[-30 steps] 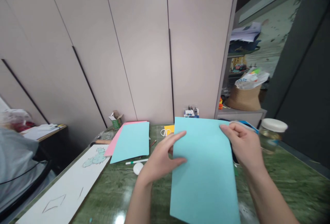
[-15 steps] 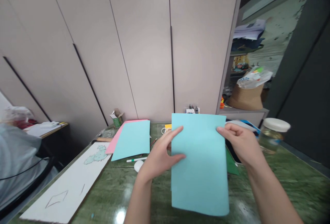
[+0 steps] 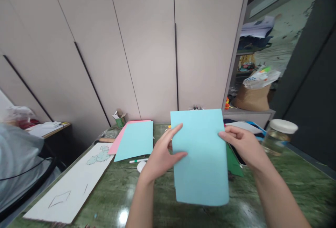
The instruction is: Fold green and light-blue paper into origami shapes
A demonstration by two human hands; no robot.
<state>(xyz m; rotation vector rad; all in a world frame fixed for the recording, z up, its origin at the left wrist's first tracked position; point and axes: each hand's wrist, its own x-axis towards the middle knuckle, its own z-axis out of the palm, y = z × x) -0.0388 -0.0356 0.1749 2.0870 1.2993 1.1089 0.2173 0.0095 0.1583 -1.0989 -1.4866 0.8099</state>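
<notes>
A light blue sheet of paper (image 3: 201, 158) is held up above the green marble table (image 3: 294, 186), tilted toward me. My left hand (image 3: 161, 156) grips its left edge, thumb in front and fingers behind. My right hand (image 3: 243, 145) pinches its upper right edge. Both hands are closed on the sheet. A dark green sheet (image 3: 233, 163) shows just behind the blue one on the right.
A blue sheet on a pink one (image 3: 135, 140) lies at back left, with a green marker (image 3: 138, 160) and a white round object (image 3: 141, 166) in front. A long white board with drawings (image 3: 73, 186) lies left. A lidded glass jar (image 3: 279, 137) stands right. A person in grey (image 3: 18, 165) sits far left.
Both hands have raised the blue sheet off the table and tipped it more upright; its lower edge now hangs free above the table. The dark green sheet behind has come into view.
</notes>
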